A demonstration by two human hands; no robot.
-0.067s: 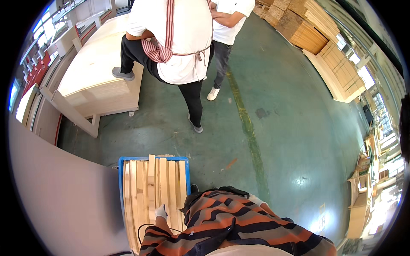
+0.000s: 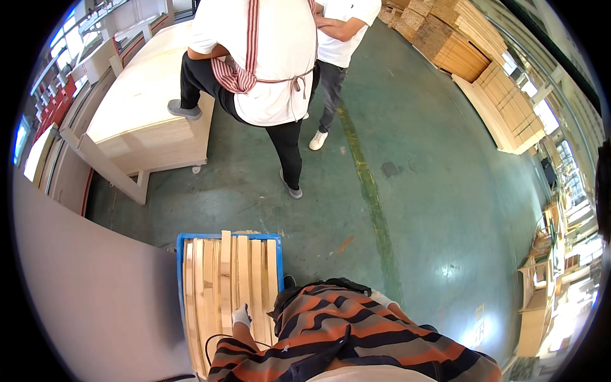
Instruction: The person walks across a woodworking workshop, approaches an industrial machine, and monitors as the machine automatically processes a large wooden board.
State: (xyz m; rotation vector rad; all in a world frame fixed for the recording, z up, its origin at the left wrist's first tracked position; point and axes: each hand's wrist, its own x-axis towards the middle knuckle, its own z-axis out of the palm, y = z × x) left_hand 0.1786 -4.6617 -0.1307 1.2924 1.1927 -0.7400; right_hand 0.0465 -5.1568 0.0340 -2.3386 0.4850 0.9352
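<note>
My left grip (image 2: 241, 314) over wood strips (image 2: 226, 286), lower left of frame.
Likely stiff, fairly light; take mid-length edges. I can't tell whether I'm pinching.

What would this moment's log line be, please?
left hand: over pale wooden strips | strips: in blue rectangular bin | right hand: beside orange striped shirt

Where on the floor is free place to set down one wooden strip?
Bare: green floor between the yellow line and stacked boards; a smaller patch between the blue crate and the co-worker's planted grey shoe. Crowded: the crate, packed with wooden strips near the left hand.
</note>
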